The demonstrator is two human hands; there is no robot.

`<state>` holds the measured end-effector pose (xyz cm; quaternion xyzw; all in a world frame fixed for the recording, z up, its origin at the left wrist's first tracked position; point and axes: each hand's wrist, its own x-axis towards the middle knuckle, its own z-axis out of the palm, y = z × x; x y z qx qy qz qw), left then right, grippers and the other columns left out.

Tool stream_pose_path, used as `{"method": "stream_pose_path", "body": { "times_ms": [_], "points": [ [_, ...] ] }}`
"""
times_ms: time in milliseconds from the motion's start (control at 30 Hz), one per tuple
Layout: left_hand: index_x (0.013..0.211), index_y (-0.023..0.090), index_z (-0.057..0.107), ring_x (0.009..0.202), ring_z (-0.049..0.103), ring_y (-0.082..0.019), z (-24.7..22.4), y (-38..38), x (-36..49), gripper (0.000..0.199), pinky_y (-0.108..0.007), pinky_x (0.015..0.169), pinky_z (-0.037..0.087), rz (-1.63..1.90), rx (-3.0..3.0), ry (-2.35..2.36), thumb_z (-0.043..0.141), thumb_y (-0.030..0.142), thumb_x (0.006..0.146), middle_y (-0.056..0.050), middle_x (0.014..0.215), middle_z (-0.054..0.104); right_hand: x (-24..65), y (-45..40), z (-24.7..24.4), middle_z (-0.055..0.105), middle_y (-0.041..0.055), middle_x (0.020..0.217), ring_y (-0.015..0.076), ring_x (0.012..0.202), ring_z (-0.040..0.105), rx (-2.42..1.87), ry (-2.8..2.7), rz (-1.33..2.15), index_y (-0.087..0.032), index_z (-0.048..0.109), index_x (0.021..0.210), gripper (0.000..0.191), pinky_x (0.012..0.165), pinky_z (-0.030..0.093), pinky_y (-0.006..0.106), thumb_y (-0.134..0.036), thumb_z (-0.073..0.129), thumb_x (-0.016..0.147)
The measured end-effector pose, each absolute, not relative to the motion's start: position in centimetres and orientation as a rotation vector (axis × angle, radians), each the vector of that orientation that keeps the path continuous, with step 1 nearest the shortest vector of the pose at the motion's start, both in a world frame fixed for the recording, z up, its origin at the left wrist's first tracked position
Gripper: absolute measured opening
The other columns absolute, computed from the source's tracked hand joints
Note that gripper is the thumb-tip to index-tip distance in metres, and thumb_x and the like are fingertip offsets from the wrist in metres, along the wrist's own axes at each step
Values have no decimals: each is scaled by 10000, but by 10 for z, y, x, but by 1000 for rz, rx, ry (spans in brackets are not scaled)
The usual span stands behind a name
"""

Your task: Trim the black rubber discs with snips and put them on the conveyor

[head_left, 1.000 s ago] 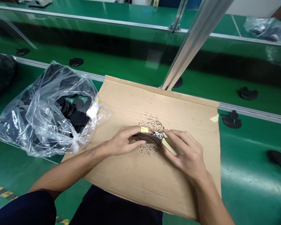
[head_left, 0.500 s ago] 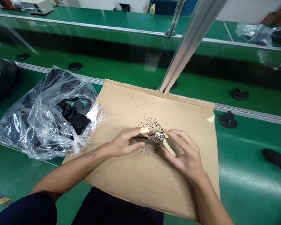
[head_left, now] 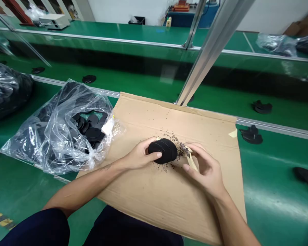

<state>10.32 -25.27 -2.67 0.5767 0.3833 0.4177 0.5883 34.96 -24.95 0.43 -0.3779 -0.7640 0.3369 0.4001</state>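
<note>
My left hand (head_left: 141,154) is closed round several flat black oval pieces (head_left: 165,151), fanned in a small stack with the broad faces toward me and the thumb on top. In my right hand (head_left: 207,167) are small nippers (head_left: 191,159) with pale handles and metal jaws. The jaws are a short way right of the black pieces, apart from them. Both hands are above a cardboard sheet (head_left: 149,194), where small black scraps (head_left: 166,167) lie scattered beneath the pieces.
A clear plastic bag (head_left: 53,136) of black oval pieces lies left of the cardboard, on the green table (head_left: 279,177). A metal post (head_left: 210,44) rises behind the cardboard. Black pieces (head_left: 251,135) lie at the right, and a dark bag (head_left: 7,90) sits far left.
My left hand has turned the black pieces from edge-on to face-up. The nippers have moved right, away from them. The view has shifted slightly.
</note>
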Motion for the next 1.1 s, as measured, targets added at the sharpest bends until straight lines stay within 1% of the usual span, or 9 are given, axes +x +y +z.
{"method": "stream_pose_path", "body": {
  "times_ms": [100, 233, 367, 433, 600, 700, 867, 1000, 1100],
  "points": [
    [1173, 118, 650, 991, 697, -200, -26, -253, 105, 490, -291, 874, 577, 950, 1276, 869, 732, 497, 873, -104, 1095, 719, 348, -254, 7, 616, 128, 1336, 252, 1144, 653, -851, -1971, 1072, -260, 640, 1278, 393, 798, 593, 343, -280, 681, 887],
    [1163, 125, 690, 1024, 710, -229, -22, -253, 106, 542, -326, 902, 582, 930, 1299, 847, 728, 567, 852, -120, 1102, 745, 344, -258, 10, 670, 106, 1245, 208, 989, 697, -896, -2060, 1060, -254, 672, 1263, 415, 824, 603, 342, -235, 719, 851],
    [1075, 121, 747, 1027, 731, -245, -18, -247, 102, 682, -383, 946, 593, 958, 1274, 800, 446, 719, 946, -141, 1084, 769, 342, -258, 10, 705, 109, 1222, 240, 1118, 692, -872, -2072, 904, -238, 691, 1242, 386, 962, 578, 393, -227, 710, 857],
    [1034, 118, 752, 953, 755, -237, -16, -244, 98, 683, -379, 902, 616, 893, 1299, 824, 414, 707, 965, -128, 1011, 784, 342, -258, 9, 711, 112, 1241, 245, 1129, 701, -836, -2086, 863, -241, 691, 1255, 397, 978, 578, 397, -222, 699, 858],
    [958, 160, 730, 795, 761, -218, 3, -251, 78, 551, -305, 713, 631, 605, 1625, 844, 550, 679, 913, -95, 900, 790, 336, -264, 5, 708, 89, 1279, 234, 1160, 700, -693, -2153, 791, -274, 684, 1268, 438, 974, 595, 362, -185, 694, 840],
    [973, 157, 727, 800, 741, -201, 29, -250, 61, 449, -278, 700, 603, 567, 1713, 912, 616, 588, 922, -99, 909, 775, 332, -264, 1, 683, 102, 1291, 229, 1138, 699, -681, -2112, 698, -270, 648, 1302, 440, 924, 608, 350, -189, 663, 870],
    [999, 172, 752, 954, 695, -207, 70, -179, 37, 184, -321, 905, 543, 554, 2383, 1274, 636, 305, 947, -92, 985, 744, 330, -259, -12, 705, 128, 1174, 277, 1008, 688, -871, -2056, 250, -218, 637, 1288, 405, 825, 586, 434, -243, 643, 883],
    [1059, 177, 745, 1183, 629, -265, 70, -90, 45, 205, -368, 1078, 476, 374, 2435, 1831, 585, 189, 932, -99, 1172, 721, 328, -260, -20, 706, 109, 1128, 249, 984, 670, -929, -2065, 216, -205, 643, 1245, 386, 811, 551, 389, -234, 647, 860],
    [1069, 143, 724, 1192, 627, -281, 56, -50, 61, 200, -419, 1086, 482, 351, 2384, 1907, 561, 161, 954, -130, 1180, 702, 326, -264, -24, 696, 99, 1135, 239, 998, 653, -960, -2082, 222, -204, 633, 1240, 439, 815, 529, 368, -199, 676, 804]
  ]
}}
